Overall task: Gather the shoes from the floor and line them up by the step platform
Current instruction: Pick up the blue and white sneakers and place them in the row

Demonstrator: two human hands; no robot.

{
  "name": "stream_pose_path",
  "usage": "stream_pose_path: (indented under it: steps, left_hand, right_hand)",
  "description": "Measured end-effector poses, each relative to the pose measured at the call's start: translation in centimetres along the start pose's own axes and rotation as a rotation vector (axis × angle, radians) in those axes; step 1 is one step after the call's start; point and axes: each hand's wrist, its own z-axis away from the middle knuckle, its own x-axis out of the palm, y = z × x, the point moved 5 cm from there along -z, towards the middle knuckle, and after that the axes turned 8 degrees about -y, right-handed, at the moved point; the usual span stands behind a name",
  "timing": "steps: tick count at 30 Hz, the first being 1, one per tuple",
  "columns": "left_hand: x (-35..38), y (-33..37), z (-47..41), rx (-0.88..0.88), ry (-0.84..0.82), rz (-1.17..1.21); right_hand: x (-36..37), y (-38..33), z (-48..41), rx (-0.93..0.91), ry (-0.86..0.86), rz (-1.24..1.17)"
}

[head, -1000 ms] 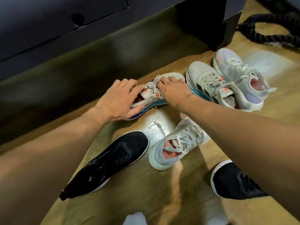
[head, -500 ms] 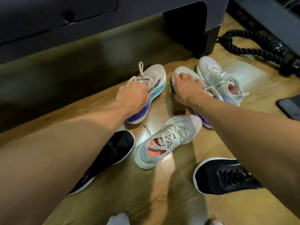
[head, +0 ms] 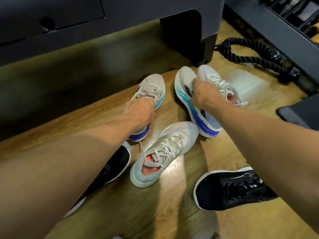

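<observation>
No word, brand name or number can be read anywhere. The black shoe (head: 231, 188) lying below the right hand (head: 202, 94) bears small pale marks by its tongue, too blurred to make out. The dark bars on the right blue-soled shoe (head: 183, 81), which that hand grips, form no letters. The left blue-soled shoe (head: 151, 87), held by the left hand (head: 139, 112), shows no lettering.

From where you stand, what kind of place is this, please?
Probably a gym: a thick black rope lies on the wooden floor beside a dark step platform, and running shoes are scattered.
</observation>
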Motion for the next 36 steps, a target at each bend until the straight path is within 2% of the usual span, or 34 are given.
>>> stream_pose_path:
  steps: [6, 10, 12, 15, 17, 24, 29, 32, 36]
  left_hand:
    - [0.0, -1.2, 0.1, -0.008, -0.004, 0.051]
    - [0.1, -2.1, -0.3, -0.066, 0.032, 0.132]
    - [0.1, -2.7, -0.6, -0.104, 0.06, 0.18]
    - [0.0, -3.1, -0.9, -0.135, 0.066, 0.245]
    - [-0.2, -3.1, -0.8, -0.144, 0.051, 0.248]
    - [-2.0, -3.2, 0.3, -0.091, 0.123, 0.077]
    - [-2.3, -3.7, 0.8, -0.151, 0.185, 0.097]
    - [-2.5, -3.0, 0.4, -0.132, 0.15, 0.077]
    - [-2.4, -1.1, -0.3, -0.044, 0.133, -0.003]
  right_hand:
    - [-3.2, 3.2, -1.0, 0.087, 0.143, -0.477]
    - [-6.0, 4.9, -0.6, 0.034, 0.186, -1.016]
    - [-6.2, 5.4, -0.3, 0.039, 0.138, -1.275]
    - [-5.4, 4.6, -0.1, 0.013, -0.069, -1.498]
    - [-5.6, 4.1, -0.3, 0.02, -0.09, -1.407]
    - [-6.8, 0.4, -1.1, 0.019, 0.17, -0.515]
    - [-4.1, -2.8, -0.8, -0.087, 0.185, -0.021]
    - [-2.0, -4.1, -0.9, -0.08, 0.11, 0.134]
    - [1.2, -4.9, -0.4, -0.135, 0.032, 0.226]
